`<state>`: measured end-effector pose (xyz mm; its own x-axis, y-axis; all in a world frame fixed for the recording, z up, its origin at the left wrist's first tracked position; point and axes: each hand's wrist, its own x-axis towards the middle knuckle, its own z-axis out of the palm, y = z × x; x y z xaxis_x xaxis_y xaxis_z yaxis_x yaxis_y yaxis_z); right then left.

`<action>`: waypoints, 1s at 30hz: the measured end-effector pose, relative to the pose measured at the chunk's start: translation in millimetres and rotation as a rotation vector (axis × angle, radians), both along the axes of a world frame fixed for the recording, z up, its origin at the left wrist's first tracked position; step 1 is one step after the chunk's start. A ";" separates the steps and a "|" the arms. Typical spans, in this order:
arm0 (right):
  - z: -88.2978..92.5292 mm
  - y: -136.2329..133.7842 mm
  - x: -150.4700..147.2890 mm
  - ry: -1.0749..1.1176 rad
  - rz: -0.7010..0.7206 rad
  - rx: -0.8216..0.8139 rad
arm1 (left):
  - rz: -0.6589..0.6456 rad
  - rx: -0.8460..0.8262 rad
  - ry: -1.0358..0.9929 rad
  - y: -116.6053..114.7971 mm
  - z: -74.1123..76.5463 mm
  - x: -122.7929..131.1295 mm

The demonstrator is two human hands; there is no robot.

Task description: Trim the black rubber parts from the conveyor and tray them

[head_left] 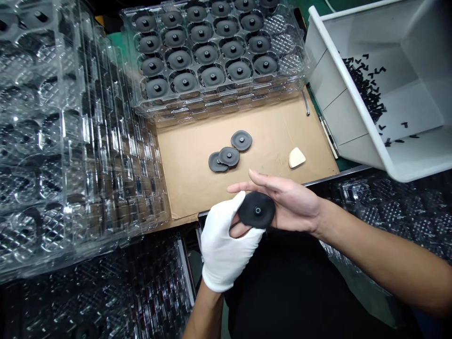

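Currently, in the head view, we are holding a black disc (256,210) just above the front edge of the cardboard (187,188). Our bare right hand (291,202) is staying open behind it, with its fingers (263,181) stretched out flat and fairly wide, and the disc is lying against the palm. Our white-gloved left hand (226,245) is gripping the disc's left edge, its fingers (240,201) closing narrowly there.

Three more discs (241,140) are lying on the cardboard just ahead of our hands, two of them overlapping, and a cream wedge (296,157) is sitting to their right. Beyond the cardboard, a clear tray (141,101) is carrying rows of similar discs, one to a pocket. More clear trays (70,141) are standing stacked on our left. To the right, a white bin (339,99) is leaning toward us, with small black pieces (365,89) scattered inside it.
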<state>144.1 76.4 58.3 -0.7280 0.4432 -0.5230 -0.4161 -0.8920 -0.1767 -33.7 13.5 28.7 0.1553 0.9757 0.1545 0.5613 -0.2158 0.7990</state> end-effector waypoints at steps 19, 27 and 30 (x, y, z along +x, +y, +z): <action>12.1 -44.8 -14.7 -0.206 -0.009 0.181 | 0.129 -0.340 -0.312 -24.0 12.5 -10.8; -2.3 -76.3 -41.3 -0.288 0.119 0.231 | 0.458 -0.345 -0.344 -66.1 0.5 -38.8; -29.1 -92.8 -40.6 -0.463 0.155 0.243 | 0.673 -0.322 -0.263 -102.5 -16.7 -71.9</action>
<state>103.5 -16.4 29.2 -0.5124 0.4973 -0.7001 -0.1125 -0.8471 -0.5193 -105.6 -89.0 12.0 -0.4868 0.8499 -0.2015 0.2729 0.3672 0.8892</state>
